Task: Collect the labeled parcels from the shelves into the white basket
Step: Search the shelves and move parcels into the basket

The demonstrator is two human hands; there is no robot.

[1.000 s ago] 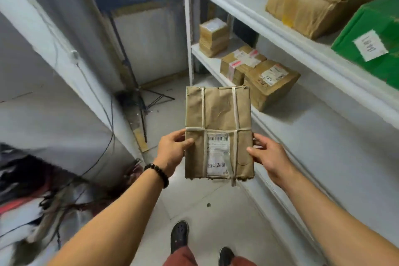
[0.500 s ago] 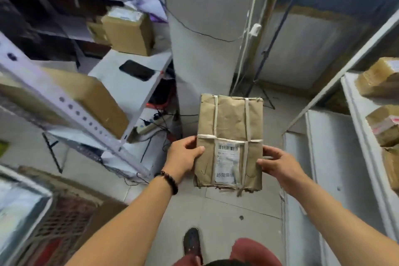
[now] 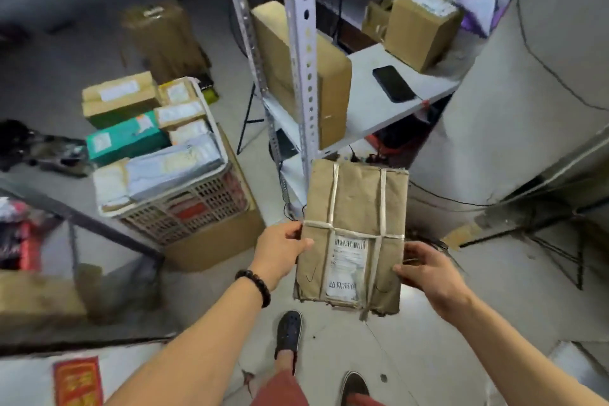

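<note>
brown strapped parcel (image 3: pixel 354 231) | held flat, label up | white basket (image 3: pixel 184 204) | full

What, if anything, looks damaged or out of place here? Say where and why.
The brown paper-wrapped parcel, held between left hand and right hand, has a ragged, torn lower edge. The white plastic lattice basket is heaped above its rim. A black phone lies on the white shelf board, odd among parcels.

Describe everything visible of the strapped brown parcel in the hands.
The parcel is a flat rectangular bundle wrapped in creased brown paper, bound by two lengthwise pale straps and one crosswise. A white barcode label sits on its near half. It is held in the air, label up; the left hand grips its left edge, the right hand its right.
</note>
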